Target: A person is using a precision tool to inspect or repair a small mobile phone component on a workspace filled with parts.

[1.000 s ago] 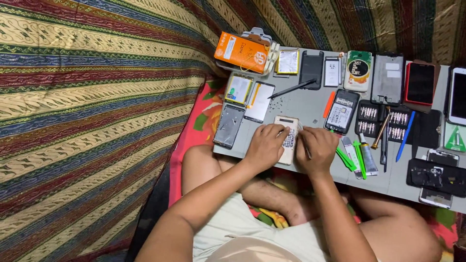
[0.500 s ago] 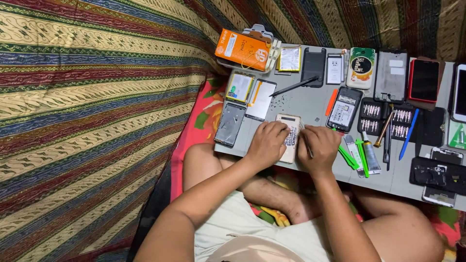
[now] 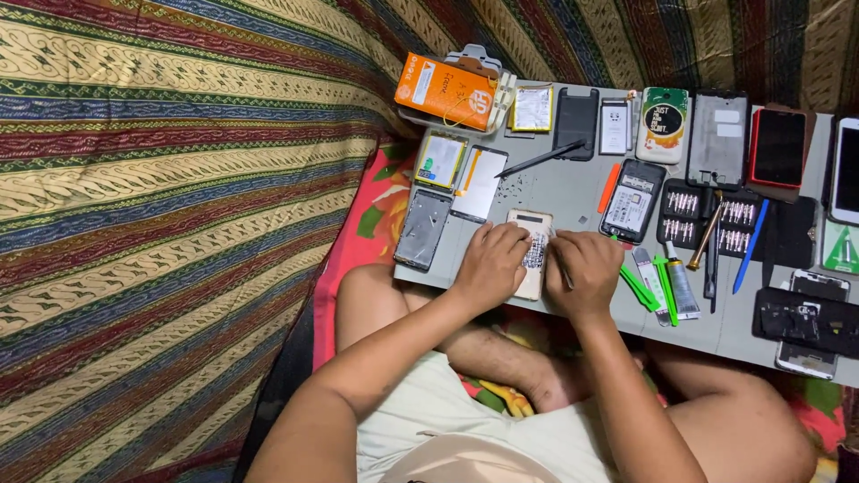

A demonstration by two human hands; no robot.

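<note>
We are holding the small beige opened phone (image 3: 530, 252) steady at the grey table's (image 3: 573, 192) near edge, left hand (image 3: 488, 266) clamped over it as before, right hand (image 3: 582, 273) still pinching a thin tool.

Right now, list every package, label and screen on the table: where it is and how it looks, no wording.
Orange box: far left corner, flat rectangle, orange with white marks.
Yellow-bordered battery label: right of the box, white rectangle.
Green and white phone case: far edge, rounded rectangle with a dark round print.
Red-framed phone: far right, dark blank screen.
White phone: right edge, dark screen.
Small opened phone: near edge, beige, between left hand and right hand.
</note>
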